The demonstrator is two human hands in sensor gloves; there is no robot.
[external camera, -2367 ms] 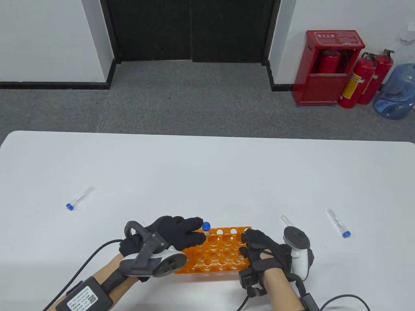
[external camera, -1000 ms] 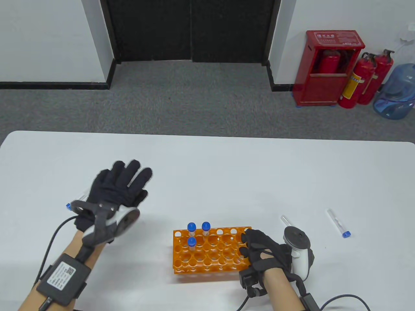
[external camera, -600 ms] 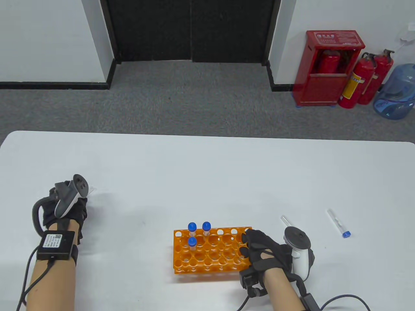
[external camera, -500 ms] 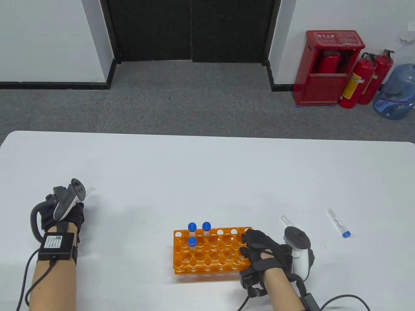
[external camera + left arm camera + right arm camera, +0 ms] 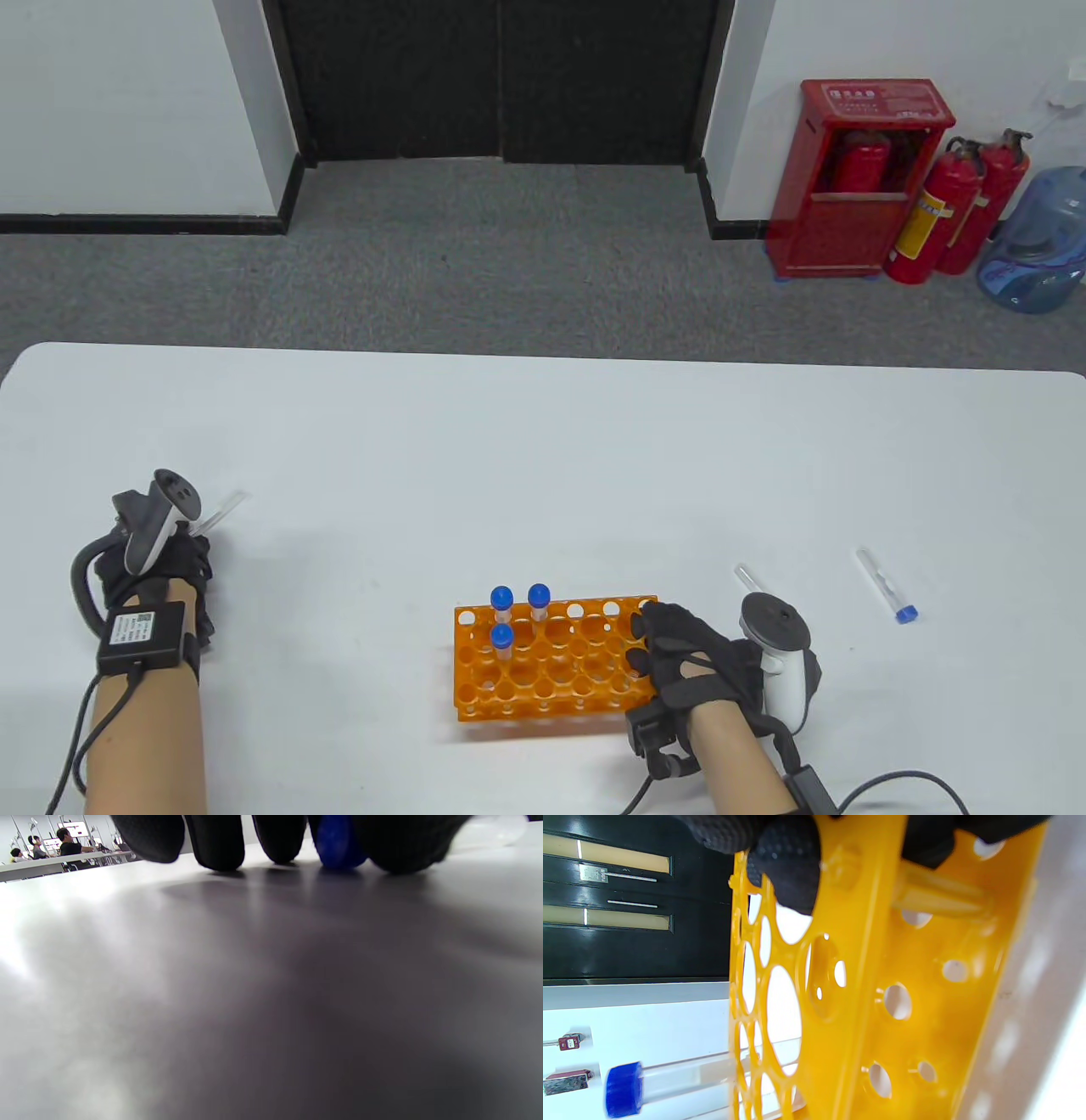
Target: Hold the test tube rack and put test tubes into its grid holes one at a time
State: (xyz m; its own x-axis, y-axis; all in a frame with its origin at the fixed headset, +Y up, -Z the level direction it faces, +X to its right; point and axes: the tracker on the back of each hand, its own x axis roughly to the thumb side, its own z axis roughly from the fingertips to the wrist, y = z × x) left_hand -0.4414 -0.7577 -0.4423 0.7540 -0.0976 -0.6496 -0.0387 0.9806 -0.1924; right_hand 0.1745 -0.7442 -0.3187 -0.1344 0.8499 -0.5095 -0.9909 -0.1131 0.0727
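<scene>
The orange test tube rack (image 5: 556, 666) stands near the table's front edge with three blue-capped tubes (image 5: 501, 597) upright in its left holes. My right hand (image 5: 679, 654) grips the rack's right end; in the right wrist view a finger (image 5: 789, 866) hooks over the rack's top plate (image 5: 865, 984). My left hand (image 5: 161, 564) is at the far left, down on a lying test tube (image 5: 222, 508) whose clear end sticks out beyond it. In the left wrist view my fingertips (image 5: 216, 844) touch the table and close around the tube's blue cap (image 5: 337, 840).
A loose blue-capped tube (image 5: 887, 586) lies right of the rack. Another tube (image 5: 747, 579) lies half hidden behind my right hand's tracker (image 5: 776, 649). The white table (image 5: 543, 458) stretches far behind the rack.
My left hand left the rack with a third tube standing in it, swung to the far-left tube and came down on its cap. The right hand and rack have not moved.
</scene>
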